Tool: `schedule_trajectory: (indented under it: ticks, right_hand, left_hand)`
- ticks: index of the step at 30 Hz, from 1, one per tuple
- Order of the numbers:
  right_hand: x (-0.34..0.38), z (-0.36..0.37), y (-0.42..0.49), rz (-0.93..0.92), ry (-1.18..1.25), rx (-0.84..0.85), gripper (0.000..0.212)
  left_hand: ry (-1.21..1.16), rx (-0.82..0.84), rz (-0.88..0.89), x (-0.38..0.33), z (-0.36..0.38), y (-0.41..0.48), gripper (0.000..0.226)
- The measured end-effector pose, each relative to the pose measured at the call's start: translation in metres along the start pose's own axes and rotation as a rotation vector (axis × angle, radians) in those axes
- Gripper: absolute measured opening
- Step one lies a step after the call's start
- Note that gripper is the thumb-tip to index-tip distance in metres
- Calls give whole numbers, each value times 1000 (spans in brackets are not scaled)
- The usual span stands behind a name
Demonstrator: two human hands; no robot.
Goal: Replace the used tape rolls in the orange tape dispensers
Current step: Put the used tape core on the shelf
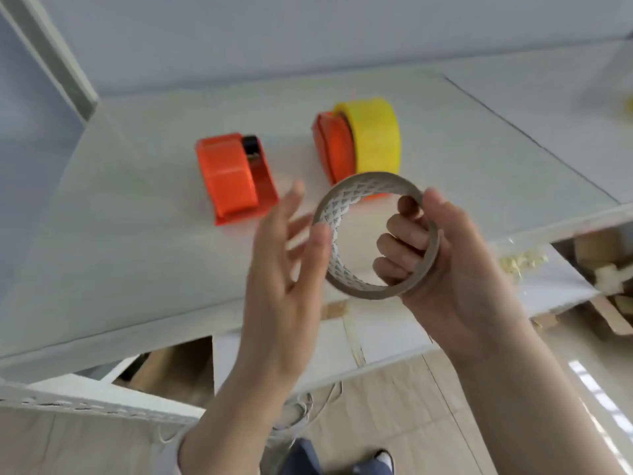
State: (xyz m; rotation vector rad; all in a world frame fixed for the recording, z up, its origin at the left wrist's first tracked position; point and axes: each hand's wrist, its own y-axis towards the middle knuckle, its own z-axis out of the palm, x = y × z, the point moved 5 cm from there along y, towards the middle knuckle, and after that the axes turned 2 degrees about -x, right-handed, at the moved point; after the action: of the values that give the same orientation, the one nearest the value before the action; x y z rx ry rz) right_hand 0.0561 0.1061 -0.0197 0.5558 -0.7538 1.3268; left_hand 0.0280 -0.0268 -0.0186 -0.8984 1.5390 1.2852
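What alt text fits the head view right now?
The right hand grips an empty cardboard tape core above a pale shelf, with the left hand open beside it. Behind sit an empty orange dispenser and another loaded with yellow tape.

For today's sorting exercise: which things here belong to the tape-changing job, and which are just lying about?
Job: empty brown cardboard tape core in right hand; empty orange plastic dispenser; orange dispenser carrying yellow tape roll.

Lying about: cardboard scraps; yellowish shreds; loose string.
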Motion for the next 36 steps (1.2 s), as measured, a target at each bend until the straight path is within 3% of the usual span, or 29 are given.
schedule_trajectory:
  ticks: [5,9,11,17,24,32,36]
  right_hand:
    - [28,-89,-64,-21,96,-184,27]
    - [57,-188,-127,36,-140,-535,43]
    - [75,-231,-161,23,-210,-645,40]
    - [117,-333,-255,-50,-113,-954,31]
    - [152,-407,-296,-136,28,-1137,25]
    - [226,-491,-267,-211,-2,-1205,32]
    - [269,-528,-235,-235,-33,-1224,47]
  left_hand:
    - [-219,379,-386,28,103,-38,35]
    - [-210,547,-468,40,192,-68,35]
    - [-194,612,-501,45,239,-86,35]
    - [-221,873,-628,52,372,-153,29]
    - [-213,1091,-712,55,482,-179,44]
    - [-238,1152,-682,63,604,-137,34]
    - [-219,1154,-674,68,661,-101,37]
